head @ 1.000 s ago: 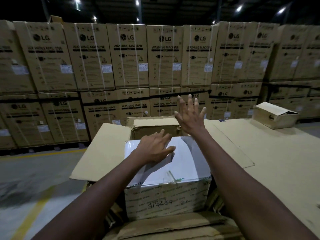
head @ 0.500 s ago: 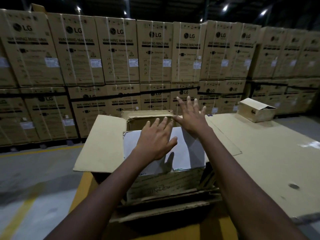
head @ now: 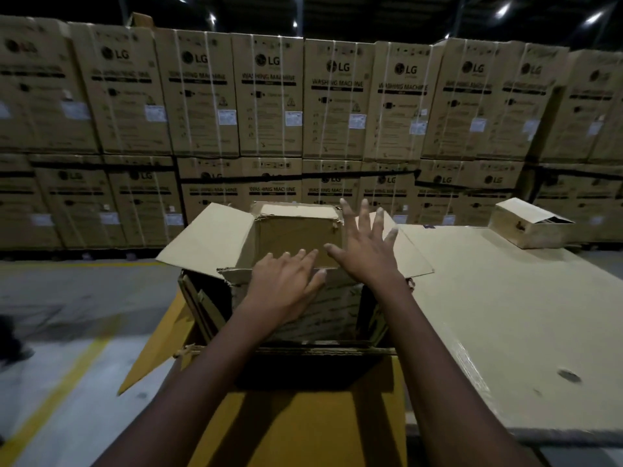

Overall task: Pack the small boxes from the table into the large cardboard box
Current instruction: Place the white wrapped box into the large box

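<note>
Small box (head: 340, 308) sits down inside the large cardboard box (head: 205, 241), printed side facing me, its top edge just below the rim. My left hand (head: 286, 284) lies palm-down on the top of it, fingers straight and close together, gripping nothing. My right hand (head: 367, 254) is just beside it on the right and farther out, fingers spread wide and holding nothing; I cannot tell whether it touches the box or the flap beneath it. Large box: all flaps open, left one angled out over the floor (head: 67, 315), near one hanging toward me, far inner wall bare. Worktop (head: 505, 315) touches the large box on the right and is covered with flat cardboard sheet. Second small box (head: 529, 224) stands at its far right, well apart from my hands, one end open. Behind: a two-high wall of LG washing machine cartons (head: 269, 96). Yellow line (head: 50, 399) on the floor, lower left.
</note>
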Demonstrator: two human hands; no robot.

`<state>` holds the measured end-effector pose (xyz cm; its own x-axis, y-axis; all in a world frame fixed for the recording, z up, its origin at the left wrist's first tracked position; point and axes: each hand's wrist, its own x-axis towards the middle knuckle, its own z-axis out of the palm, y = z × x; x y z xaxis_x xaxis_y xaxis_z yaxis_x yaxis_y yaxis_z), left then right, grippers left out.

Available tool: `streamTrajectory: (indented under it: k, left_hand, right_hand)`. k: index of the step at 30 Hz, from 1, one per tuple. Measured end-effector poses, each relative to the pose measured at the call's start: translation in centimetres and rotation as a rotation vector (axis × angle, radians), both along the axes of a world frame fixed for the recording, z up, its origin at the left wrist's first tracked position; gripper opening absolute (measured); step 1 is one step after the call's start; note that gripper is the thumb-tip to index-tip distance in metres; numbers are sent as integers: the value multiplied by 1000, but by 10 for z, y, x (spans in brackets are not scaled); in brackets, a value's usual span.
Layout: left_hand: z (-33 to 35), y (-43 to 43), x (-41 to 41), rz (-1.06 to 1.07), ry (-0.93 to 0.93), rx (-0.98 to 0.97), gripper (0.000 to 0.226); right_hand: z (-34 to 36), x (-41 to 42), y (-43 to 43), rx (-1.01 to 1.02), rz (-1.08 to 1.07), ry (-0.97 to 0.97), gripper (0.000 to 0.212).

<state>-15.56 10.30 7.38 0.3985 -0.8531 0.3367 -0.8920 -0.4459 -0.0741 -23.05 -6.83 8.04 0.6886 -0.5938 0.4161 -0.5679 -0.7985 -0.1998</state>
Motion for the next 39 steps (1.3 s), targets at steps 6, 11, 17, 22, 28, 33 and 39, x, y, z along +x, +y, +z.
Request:
streamTrajectory:
  k: [6,11,17,22,28,33,39]
  left_hand:
    - [-23,13,-21,136,230,51,60]
    - [-40,5,-12,223,252,91,70]
    - [-60,-23,17,233,231,155,82]
    - [-51,-73,37,186,192,91,84]
    - [-18,-173,21,34,124,0,78]
    - [2,-264,-13,-50,42,5,78]
    - [19,-396,-89,-113,-16,-1,77]
  right_hand:
    - [-28,-21,14,83,87,65,106]
    - [-48,-25,7,54,109,77,108]
    - [-58,-11,-24,55,94,71,101]
    - [-54,-5,-64,44,41,53,95]
    - [-33,-26,-141,16,-59,-45,83]
    - [-30,-72,-226,-10,-117,-92,76]
    - [-43,-164,-346,54,-204,-136,70]
